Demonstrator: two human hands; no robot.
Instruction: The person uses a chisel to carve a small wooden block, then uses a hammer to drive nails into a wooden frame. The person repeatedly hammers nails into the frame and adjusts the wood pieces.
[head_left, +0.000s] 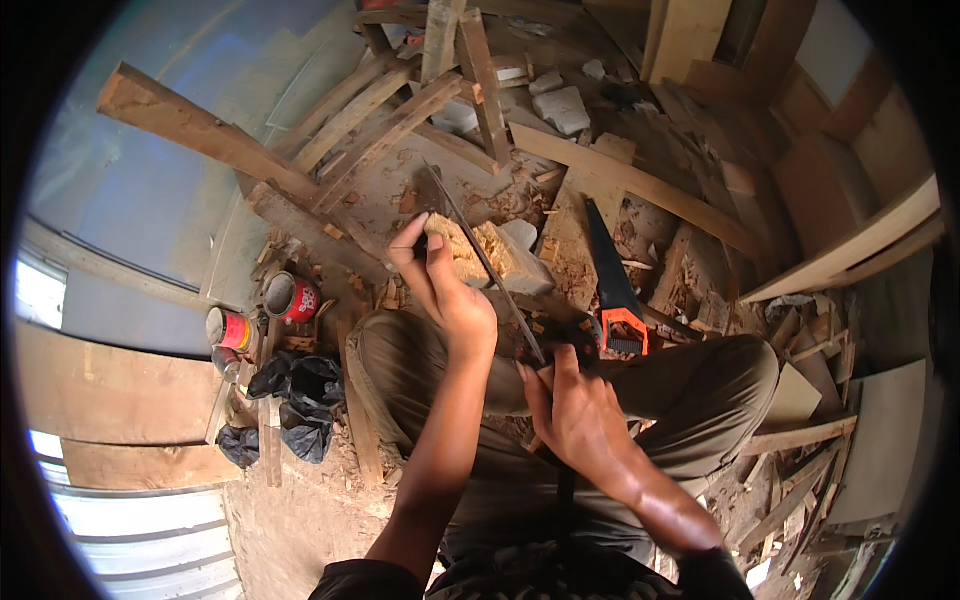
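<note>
My left hand [455, 300] is closed, thumb and fingers pinching the near-left end of a pale, rough-surfaced carved piece of wood [464, 252]. My right hand [585, 415] is wrapped round the near end of a long, thin dark file [505, 292]. The file slants away to the far left, passing over the carved wood; whether it touches the wood I cannot tell. Beneath and just right of the carving is a squared timber block [528, 272]. To the right of the block lies a handsaw [612, 270] with a dark blade and orange handle, close to my right knee.
Two paint tins [291, 297] and a black plastic bag [305, 385] sit to the left. Beams [210, 130] lean and cross at the far left. A long plank [640, 185] lies ahead, with grey stone chunks [562, 110] beyond. Chips litter the floor; boards [850, 250] line the right.
</note>
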